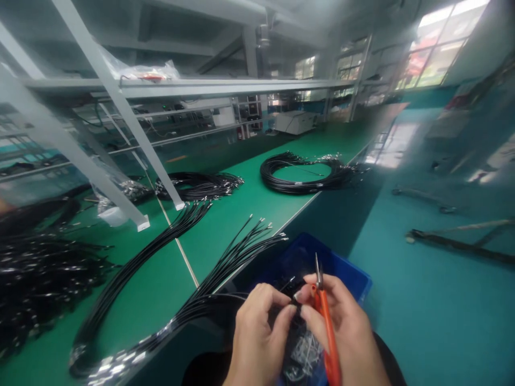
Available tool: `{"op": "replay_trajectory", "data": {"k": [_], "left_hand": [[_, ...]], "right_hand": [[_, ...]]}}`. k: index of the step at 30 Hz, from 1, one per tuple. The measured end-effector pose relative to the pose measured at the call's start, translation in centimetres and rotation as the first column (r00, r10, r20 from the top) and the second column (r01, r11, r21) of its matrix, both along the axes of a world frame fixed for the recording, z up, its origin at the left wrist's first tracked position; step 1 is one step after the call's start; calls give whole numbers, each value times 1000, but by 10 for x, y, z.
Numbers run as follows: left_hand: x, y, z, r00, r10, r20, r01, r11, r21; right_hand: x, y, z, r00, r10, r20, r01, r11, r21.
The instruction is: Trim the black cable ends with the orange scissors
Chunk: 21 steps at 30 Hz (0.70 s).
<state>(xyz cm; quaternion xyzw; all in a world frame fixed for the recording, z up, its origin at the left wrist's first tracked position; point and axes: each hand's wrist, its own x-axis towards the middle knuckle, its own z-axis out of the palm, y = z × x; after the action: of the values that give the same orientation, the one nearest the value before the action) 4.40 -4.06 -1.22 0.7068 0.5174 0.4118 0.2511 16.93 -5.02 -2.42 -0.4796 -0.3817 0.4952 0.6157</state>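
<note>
My left hand (261, 327) is closed in a pinch on the end of a black cable, low in the middle of the head view. Right beside it, my right hand (341, 321) holds orange-handled pliers (330, 338), their metal tips pointing up and away. Its thumb and forefinger also meet at the small dark cable end between both hands. From there black cables (201, 303) run left to a curved bundle on the green table. Beneath my hands, a blue bin (358, 273) contains small clear and whitish pieces (303, 351).
On the green table (241, 209) lie a coiled black cable ring (298, 187), another coil (197, 185) behind the shelf post (132, 123), and a dark cable pile (44, 279) at left. A metal shelf (225, 86) spans above. Teal floor (434, 300) shows at right.
</note>
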Motion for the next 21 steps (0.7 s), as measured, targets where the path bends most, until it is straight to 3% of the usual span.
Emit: {"op": "replay_trajectory", "data": {"k": [6, 11, 17, 21], "left_hand": [[3, -2, -4, 993, -6, -122, 20, 993, 120], [9, -5, -10, 972, 82, -221, -28, 971, 238], [8, -4, -8, 989, 80, -123, -61, 988, 145], [8, -4, -8, 986, 101, -136, -79, 985, 155]], "right_hand": [[-2, 3, 5, 984, -2, -180, -4, 999, -33], [-6, 8, 4, 983, -104, -152, 93, 993, -78], [-14, 4, 4, 978, -146, -151, 138, 988, -64], [-16, 2, 7, 976, -162, -146, 156, 986, -52]]}}
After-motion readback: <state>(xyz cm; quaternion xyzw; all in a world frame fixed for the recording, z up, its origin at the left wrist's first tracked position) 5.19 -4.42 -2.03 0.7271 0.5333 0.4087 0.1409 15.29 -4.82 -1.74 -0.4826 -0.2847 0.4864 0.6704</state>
